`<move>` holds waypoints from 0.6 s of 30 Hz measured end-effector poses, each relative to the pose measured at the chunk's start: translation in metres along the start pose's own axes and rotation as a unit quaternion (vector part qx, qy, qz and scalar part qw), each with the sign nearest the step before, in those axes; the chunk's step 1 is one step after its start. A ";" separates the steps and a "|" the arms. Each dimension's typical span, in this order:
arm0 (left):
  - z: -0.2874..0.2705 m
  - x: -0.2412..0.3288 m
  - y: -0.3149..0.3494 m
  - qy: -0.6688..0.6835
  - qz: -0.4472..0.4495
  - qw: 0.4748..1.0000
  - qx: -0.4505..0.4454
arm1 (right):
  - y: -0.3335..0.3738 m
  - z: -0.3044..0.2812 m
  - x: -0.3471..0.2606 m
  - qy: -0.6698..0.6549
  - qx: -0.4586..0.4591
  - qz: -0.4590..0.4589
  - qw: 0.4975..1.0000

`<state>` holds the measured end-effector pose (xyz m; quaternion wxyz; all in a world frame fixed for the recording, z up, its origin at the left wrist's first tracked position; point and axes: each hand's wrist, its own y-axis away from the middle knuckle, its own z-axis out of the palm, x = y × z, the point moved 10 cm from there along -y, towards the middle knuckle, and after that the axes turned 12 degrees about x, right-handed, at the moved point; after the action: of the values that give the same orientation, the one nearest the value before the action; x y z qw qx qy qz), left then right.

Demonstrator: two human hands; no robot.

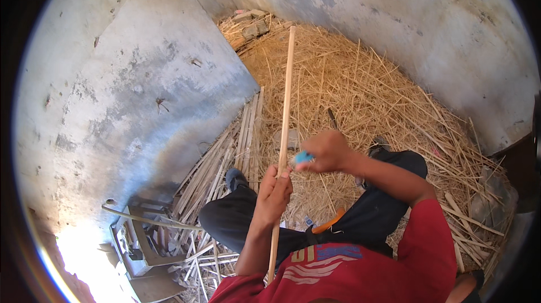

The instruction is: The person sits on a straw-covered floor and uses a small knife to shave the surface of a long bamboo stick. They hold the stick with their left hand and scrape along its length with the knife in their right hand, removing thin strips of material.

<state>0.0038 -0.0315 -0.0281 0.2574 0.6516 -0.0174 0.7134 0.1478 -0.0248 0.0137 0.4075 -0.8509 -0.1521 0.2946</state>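
My left hand [274, 195] is closed around a long, pale wooden strip [288, 86], which looks like split bamboo. The strip stands up and away from me, its lower end passing along my left forearm to my shirt. My right hand [329, 151] is in a fist beside it, gripping a small blue object [304, 157] close to the strip and my left fingers. Motion blurs the blue object, and its kind is unclear. Just beyond the right fist a narrow dark piece [332, 118] shows; I cannot tell whether it belongs to the held object.
Shavings [338, 78] cover the floor ahead and right. Long strips [248, 131] lie in a bundle at the left. A small wooden frame [149, 246] stands lower left. An orange curved object [328, 222] rests between my legs. Bricks [255, 29] lie in the corner between worn walls [146, 66].
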 end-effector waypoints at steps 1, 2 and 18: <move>0.002 0.003 0.000 -0.006 0.004 1.000 -0.004 | -0.003 0.001 -0.014 -0.003 -0.014 -0.018 1.000; 0.007 0.001 0.000 -0.009 0.003 1.000 -0.010 | -0.002 0.004 -0.020 -0.004 -0.032 -0.034 0.999; 0.022 0.008 0.001 -0.013 -0.029 0.999 0.012 | -0.024 -0.006 0.023 0.026 0.096 -0.010 0.995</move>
<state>0.0235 -0.0377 -0.0167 0.2697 0.6640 0.0067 0.6974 0.1686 -0.0019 0.0267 0.4943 -0.8135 -0.1208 0.2814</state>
